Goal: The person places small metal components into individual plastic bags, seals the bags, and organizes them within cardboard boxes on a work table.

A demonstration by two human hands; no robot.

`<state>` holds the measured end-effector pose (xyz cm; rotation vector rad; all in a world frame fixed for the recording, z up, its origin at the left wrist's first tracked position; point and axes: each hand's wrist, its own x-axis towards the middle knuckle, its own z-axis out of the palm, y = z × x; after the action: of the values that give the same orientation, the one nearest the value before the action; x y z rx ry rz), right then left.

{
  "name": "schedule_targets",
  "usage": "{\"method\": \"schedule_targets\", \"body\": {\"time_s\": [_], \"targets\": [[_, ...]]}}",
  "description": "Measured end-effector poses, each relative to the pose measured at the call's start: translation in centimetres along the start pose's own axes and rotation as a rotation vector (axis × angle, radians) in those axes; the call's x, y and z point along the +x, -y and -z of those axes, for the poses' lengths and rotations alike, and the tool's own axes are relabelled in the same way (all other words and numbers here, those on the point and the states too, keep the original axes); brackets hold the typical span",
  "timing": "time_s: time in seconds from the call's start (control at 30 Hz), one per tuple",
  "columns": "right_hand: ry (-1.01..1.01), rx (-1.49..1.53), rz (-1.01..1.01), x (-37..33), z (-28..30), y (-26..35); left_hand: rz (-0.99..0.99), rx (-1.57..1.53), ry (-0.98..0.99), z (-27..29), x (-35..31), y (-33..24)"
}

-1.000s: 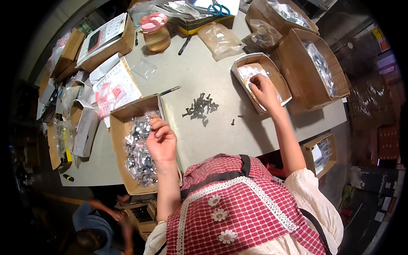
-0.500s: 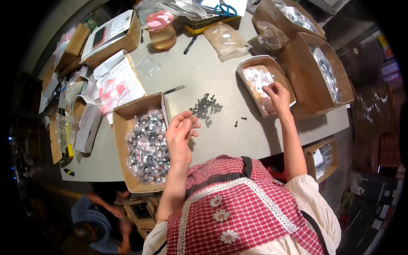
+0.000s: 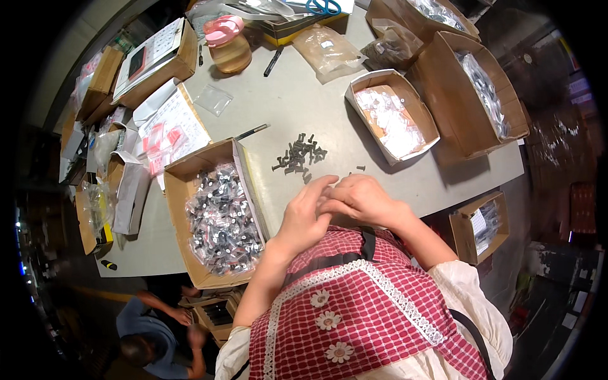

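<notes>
My left hand [image 3: 303,215] and my right hand [image 3: 362,201] meet close in front of my apron, at the near side of the table. Fingers of both are bent and drawn together, and whatever sits between them is hidden or too small to make out. Just beyond lies a loose pile of short dark screws [image 3: 300,153], with a stray screw [image 3: 360,168] to its right. Small clear bags with white marks [image 3: 391,117] fill part of a shallow cardboard box [image 3: 422,151]. On the left, a larger cardboard box [image 3: 179,209] holds many filled little bags [image 3: 221,218].
A pink-lidded jug [image 3: 229,52], a black marker [image 3: 273,63] and a plastic bag [image 3: 329,52] stand or lie toward the back. Tall cardboard boxes [image 3: 453,107] line the right. Papers [image 3: 174,123] lie left. A person [image 3: 149,332] works below at left.
My right hand has left the box of small bags and come back to my left hand. The left hand has moved nearer my body, and the view has shifted slightly.
</notes>
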<state>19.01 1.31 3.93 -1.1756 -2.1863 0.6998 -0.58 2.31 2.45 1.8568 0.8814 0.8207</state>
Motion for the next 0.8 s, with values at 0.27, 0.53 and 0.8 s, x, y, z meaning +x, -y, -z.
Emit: {"method": "schedule_targets", "body": {"time_s": [0.27,0.53,0.8], "targets": [[-0.035,0.121,-0.177,-0.9,-0.9,-0.7,0.154,0.059,-0.02,-0.5,-0.4,1.1],[-0.128,-0.38,-0.225,-2.9,0.7,-5.9,0.243,0.207,-0.109,0.0,-0.7,1.1],[-0.262,-0.234,-0.399,-4.6,-1.3,-9.0,0.285,0.189,-0.211,-0.2,-0.8,2.0]]}}
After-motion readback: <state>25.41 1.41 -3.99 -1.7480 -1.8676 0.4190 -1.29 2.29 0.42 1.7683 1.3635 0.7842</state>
